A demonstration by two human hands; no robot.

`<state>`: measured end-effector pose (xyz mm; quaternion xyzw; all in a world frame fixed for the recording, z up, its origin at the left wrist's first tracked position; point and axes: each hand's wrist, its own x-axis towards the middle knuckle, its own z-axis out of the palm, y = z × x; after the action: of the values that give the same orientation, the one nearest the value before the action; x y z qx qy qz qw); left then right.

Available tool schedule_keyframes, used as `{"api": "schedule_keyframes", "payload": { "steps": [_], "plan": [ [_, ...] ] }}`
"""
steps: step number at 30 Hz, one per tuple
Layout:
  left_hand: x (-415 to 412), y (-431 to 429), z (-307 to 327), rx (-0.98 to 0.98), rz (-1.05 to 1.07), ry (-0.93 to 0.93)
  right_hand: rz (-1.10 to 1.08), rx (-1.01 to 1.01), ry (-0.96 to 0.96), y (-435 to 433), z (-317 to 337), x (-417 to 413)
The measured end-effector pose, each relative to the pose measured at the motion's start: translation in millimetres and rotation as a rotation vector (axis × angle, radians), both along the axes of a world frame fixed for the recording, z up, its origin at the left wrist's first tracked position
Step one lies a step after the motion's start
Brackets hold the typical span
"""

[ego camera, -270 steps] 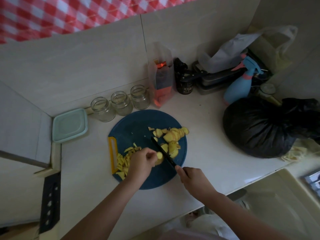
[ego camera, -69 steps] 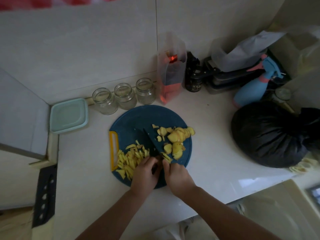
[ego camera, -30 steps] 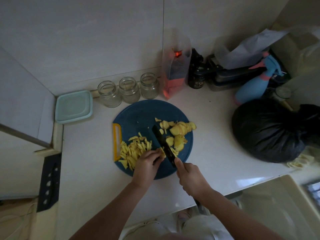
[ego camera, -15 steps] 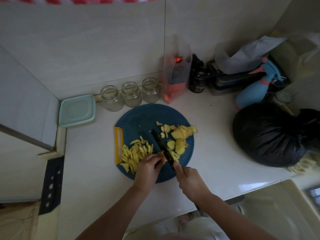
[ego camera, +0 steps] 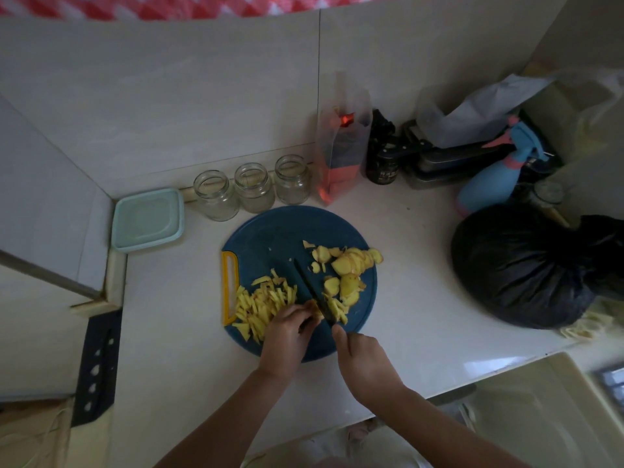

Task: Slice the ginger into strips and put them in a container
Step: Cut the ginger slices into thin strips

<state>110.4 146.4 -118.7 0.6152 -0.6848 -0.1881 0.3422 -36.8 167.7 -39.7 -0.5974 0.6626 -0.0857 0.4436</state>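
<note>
1. The left hand (ego camera: pixel 287 332) curls its fingertips onto a small ginger piece (ego camera: pixel 315 307), pinning it right against the knife (ego camera: pixel 312 292); if the piece slips, the edge could meet those fingers
2. The right hand (ego camera: pixel 361 356) is wrapped round the knife handle; a tilted stroke would give wedges, not strips
3. Cut strips (ego camera: pixel 266 302) lie under and beyond the left hand, and uncut slices (ego camera: pixel 347 265) beyond the right; some near the cutting board (ego camera: pixel 277 238) edge may spill
4. The teal container (ego camera: pixel 148 219), far out past the left hand, looks lidded, so strips could drop on the way

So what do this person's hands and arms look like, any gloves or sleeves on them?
No gloves: the left hand and right hand are bare, with no ring, watch or bracelet visible in the dim light. The forearms are bare too; no sleeve shows before the picture's edge.
</note>
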Motion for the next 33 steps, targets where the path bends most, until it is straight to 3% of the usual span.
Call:
{"api": "schedule_keyframes", "payload": {
  "steps": [10, 24, 33],
  "plan": [
    [1.7, -3.2, -3.6, -0.005, -0.019, 0.025, 0.016, 0.167, -0.069, -19.4, 6.5, -6.9],
    [8.0, -2.6, -0.9, 0.029, -0.081, -0.009, -0.045, 0.029, -0.045, -34.2, -23.5, 18.5],
    [9.8, -5.9, 0.6, 0.001, -0.096, 0.018, -0.094, 0.177, -0.167, -32.6, -5.9, -1.4]
  ]
}}
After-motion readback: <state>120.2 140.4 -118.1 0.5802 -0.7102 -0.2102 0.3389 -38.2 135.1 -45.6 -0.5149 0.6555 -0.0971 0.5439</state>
